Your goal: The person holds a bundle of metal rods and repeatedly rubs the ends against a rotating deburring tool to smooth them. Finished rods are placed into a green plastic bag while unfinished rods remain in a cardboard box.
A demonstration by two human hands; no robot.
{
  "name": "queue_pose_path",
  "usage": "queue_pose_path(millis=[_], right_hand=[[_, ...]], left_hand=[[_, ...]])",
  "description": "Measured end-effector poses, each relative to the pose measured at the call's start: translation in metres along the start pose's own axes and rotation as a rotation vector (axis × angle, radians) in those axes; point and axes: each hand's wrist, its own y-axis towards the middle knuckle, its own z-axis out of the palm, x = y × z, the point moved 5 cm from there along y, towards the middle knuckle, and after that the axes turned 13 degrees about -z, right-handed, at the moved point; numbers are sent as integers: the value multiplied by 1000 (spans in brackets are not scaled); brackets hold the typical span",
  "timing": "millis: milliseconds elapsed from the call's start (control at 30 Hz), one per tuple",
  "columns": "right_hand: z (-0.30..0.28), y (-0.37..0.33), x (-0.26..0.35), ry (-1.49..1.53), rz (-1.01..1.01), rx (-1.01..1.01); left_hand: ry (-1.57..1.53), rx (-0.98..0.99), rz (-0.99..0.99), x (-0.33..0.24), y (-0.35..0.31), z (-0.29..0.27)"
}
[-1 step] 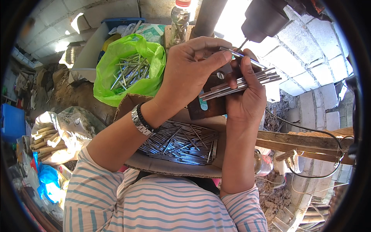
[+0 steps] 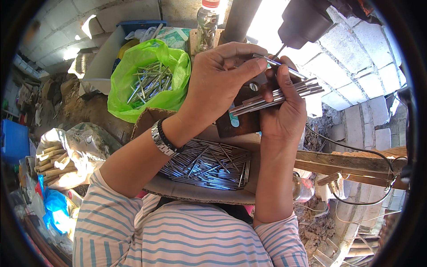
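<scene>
My left hand (image 2: 222,71) is closed, with thumb and forefinger pinching one end of a thin metal rod (image 2: 291,71). The rod slants down to the right, just under the drill bit (image 2: 279,52). In my right hand (image 2: 283,113) is a bundle of metal rods (image 2: 255,105), gripped between thumb and fingers. Both hands are over a dark metal plate (image 2: 238,127) with a slot in it; they hide much of it. Below my forearms sits an open cardboard box (image 2: 178,187) with many loose metal rods (image 2: 209,164) inside.
A dark drill chuck (image 2: 304,24) hangs close above my right hand. Left of my hands stands a green plastic bag (image 2: 122,107) of metal rods. Behind are a plastic bottle (image 2: 207,29) and a dark post (image 2: 242,20). A wooden beam (image 2: 347,162) and a black cable (image 2: 347,146) lie at right.
</scene>
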Motion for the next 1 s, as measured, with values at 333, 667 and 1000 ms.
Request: queue_pose_path(millis=[333, 667, 1000], right_hand=[[0, 0, 0, -20, -5, -13], [1, 0, 1, -22, -13, 0], [-3, 1, 0, 51, -5, 41]], left_hand=[[8, -18, 34, -1, 1, 0], [23, -29, 50, 0, 0, 0], [90, -11, 20, 2, 1, -3]])
